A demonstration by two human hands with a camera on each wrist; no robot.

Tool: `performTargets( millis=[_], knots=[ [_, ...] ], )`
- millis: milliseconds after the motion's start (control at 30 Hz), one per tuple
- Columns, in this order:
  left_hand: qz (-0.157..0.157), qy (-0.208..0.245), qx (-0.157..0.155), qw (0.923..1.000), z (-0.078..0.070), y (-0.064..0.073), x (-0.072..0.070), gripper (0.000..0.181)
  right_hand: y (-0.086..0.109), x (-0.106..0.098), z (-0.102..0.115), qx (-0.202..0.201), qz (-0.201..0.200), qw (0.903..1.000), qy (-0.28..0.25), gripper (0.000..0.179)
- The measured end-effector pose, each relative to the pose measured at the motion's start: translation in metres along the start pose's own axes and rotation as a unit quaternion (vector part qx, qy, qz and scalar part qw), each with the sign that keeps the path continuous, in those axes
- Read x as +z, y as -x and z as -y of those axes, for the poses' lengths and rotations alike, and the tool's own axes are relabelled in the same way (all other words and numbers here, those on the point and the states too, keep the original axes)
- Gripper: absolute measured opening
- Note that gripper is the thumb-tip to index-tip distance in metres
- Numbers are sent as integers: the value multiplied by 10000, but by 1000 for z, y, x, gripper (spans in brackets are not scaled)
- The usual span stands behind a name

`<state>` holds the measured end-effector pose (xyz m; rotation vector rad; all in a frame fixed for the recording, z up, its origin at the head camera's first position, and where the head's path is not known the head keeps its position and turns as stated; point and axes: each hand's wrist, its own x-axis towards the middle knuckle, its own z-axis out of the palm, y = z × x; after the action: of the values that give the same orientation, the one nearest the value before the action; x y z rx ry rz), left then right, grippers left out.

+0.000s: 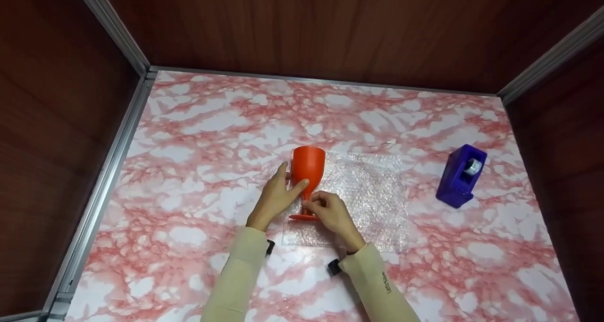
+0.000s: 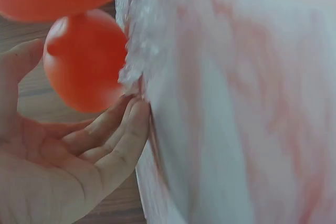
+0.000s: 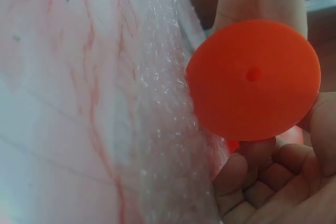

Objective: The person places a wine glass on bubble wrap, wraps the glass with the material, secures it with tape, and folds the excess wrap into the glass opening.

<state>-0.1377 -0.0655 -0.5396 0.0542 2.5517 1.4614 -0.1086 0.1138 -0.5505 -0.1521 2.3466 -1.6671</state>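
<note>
An orange plastic goblet lies on its side along the left part of a sheet of bubble wrap, bowl pointing away and round base towards me. My right hand holds it by the stem, thumb and forefinger pinching just above the base. In the right wrist view the flat underside of the base faces the camera and hides part of the stem. Beside the bowl is my left hand, its thumb over the bowl in the head view. The left wrist view shows its fingertips at the wrap's edge, with the thumb apart from the bowl.
A purple tape dispenser with a roll of clear tape stands to the right of the wrap. The table has a red and white marbled top. Dark wood panels with metal edging enclose its back and sides.
</note>
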Motion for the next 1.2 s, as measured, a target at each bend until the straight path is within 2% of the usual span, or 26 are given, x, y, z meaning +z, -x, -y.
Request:
performTargets(
  millis=[167,267,467,533,633,733,867,967,1067,1200],
  knots=[
    [-284,600,-139,9977,0,1,5,94,0,1,-1,-21,-21,10000,-60,13],
    [-416,829,-344,9951,1,0,8,97,0,1,-1,38,-25,10000,-74,12],
    [-373,1339,-544,9888,2,0,11,92,1,0,-1,36,5,10000,85,14],
    [-377,1341,-531,9888,1,-1,12,88,2,-1,-1,-32,-110,9995,283,20],
    [-473,1237,-493,9900,0,0,13,82,3,-3,-1,-356,-490,9952,774,43],
    [-563,1203,-439,9902,-3,-1,14,81,5,-6,0,-1055,-1058,9787,1411,65],
    [-665,1152,-364,9904,-4,-2,16,81,3,-9,3,-2229,-1576,9413,1988,62],
    [-688,1122,-302,9908,-4,-3,17,79,1,-11,6,-2801,-1588,9180,2315,55],
    [-685,1067,-280,9915,-3,-4,19,78,0,-12,8,-2894,-1401,9079,2691,52],
    [-636,1018,-215,9925,-4,-6,20,74,0,-15,8,-2695,-1237,9101,2896,50]
  ],
)
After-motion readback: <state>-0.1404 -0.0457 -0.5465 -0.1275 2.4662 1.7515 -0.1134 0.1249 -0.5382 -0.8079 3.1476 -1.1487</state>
